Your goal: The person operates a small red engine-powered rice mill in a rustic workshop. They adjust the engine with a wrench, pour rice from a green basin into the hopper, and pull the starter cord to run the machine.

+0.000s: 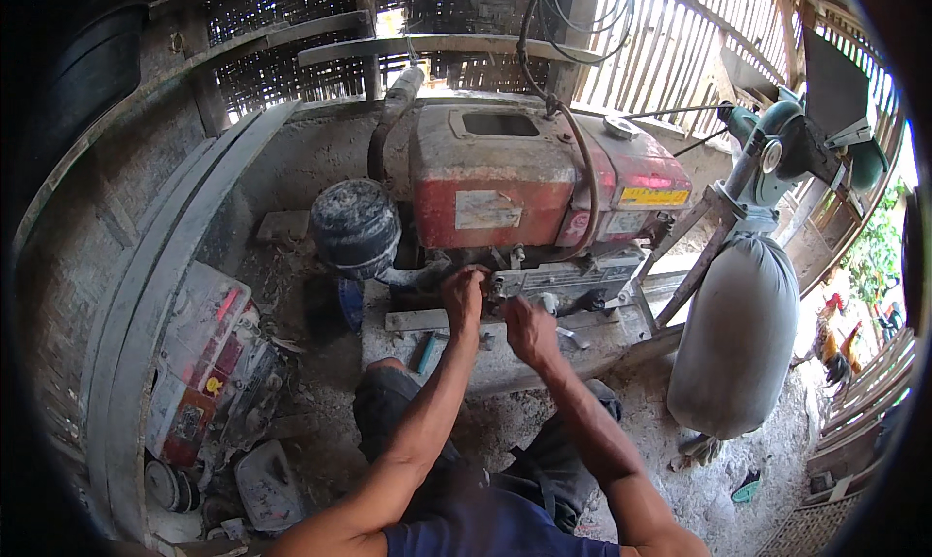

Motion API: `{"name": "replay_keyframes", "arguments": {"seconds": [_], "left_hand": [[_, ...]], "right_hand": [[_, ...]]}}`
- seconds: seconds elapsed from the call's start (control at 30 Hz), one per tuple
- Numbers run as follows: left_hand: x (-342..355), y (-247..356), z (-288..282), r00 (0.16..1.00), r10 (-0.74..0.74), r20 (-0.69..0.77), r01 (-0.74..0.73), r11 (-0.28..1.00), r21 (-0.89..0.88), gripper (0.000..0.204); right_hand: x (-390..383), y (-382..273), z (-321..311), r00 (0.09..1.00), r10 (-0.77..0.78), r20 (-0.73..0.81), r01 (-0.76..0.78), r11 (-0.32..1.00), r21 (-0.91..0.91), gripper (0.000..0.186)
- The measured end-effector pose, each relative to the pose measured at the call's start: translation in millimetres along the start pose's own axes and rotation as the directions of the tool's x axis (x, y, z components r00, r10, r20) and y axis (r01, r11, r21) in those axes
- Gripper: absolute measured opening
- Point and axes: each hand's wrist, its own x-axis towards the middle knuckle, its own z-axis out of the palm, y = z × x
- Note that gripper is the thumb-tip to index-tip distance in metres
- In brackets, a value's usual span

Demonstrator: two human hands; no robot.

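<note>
A dusty red engine [495, 202] stands on a concrete base [442, 377] in front of me. Both my hands work low on its near side. My left hand [466, 290] is closed against the fittings, and what its fingers grip is hidden. Just right of it and a little nearer, my right hand [529, 329] is curled with the knuckles up; its contents do not show. A small metal fitting [499, 287] is visible between the hands. Beside my right hand lies a silver wrench-like tool [575, 338]. A teal cylindrical object [425, 353] rests on the base left of my left wrist.
A round, dusty black air cleaner [356, 229] juts out left of the engine. Long planks [180, 256] lean along the left wall above worn machine parts [199, 363]. At right, a full grey sack [735, 338] hangs under a green milling machine [767, 159]. Chickens [835, 343] are outside.
</note>
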Motion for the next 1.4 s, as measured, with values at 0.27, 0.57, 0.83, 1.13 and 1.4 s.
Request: {"name": "replay_keyframes", "arguments": {"seconds": [0.27, 0.57, 0.83, 1.13, 1.4], "left_hand": [[5.4, 8.2, 2.5, 0.999, 0.018, 0.042, -0.018, 1.0, 0.011, 0.017], [3.4, 13.9, -1.3, 0.995, -0.058, 0.086, 0.057, 0.998, 0.011, 0.017], [-2.2, 20.6, 0.6, 0.997, 0.004, 0.074, -0.009, 0.997, 0.072, 0.018], [16.8, 33.1, -7.2, 0.892, 0.119, 0.436, -0.324, 0.842, 0.432, 0.022], [26.4, 41.6, -17.8, 0.716, 0.159, 0.68, -0.555, 0.721, 0.416, 0.026]], "right_hand": [[32.4, 11.3, -9.1, 0.989, -0.14, 0.039, 0.14, 0.99, -0.006, 0.015], [15.2, 0.1, 37.1, 0.969, 0.025, -0.245, 0.044, 0.961, 0.272, 0.015], [10.6, -26.2, 92.9, 0.849, 0.412, -0.33, -0.025, 0.655, 0.755, 0.025], [-13.8, -9.2, 38.7, 0.965, 0.263, -0.011, -0.225, 0.847, 0.481, 0.025], [8.3, 4.5, 12.6, 0.995, 0.043, -0.085, -0.004, 0.91, 0.416, 0.018]]}}
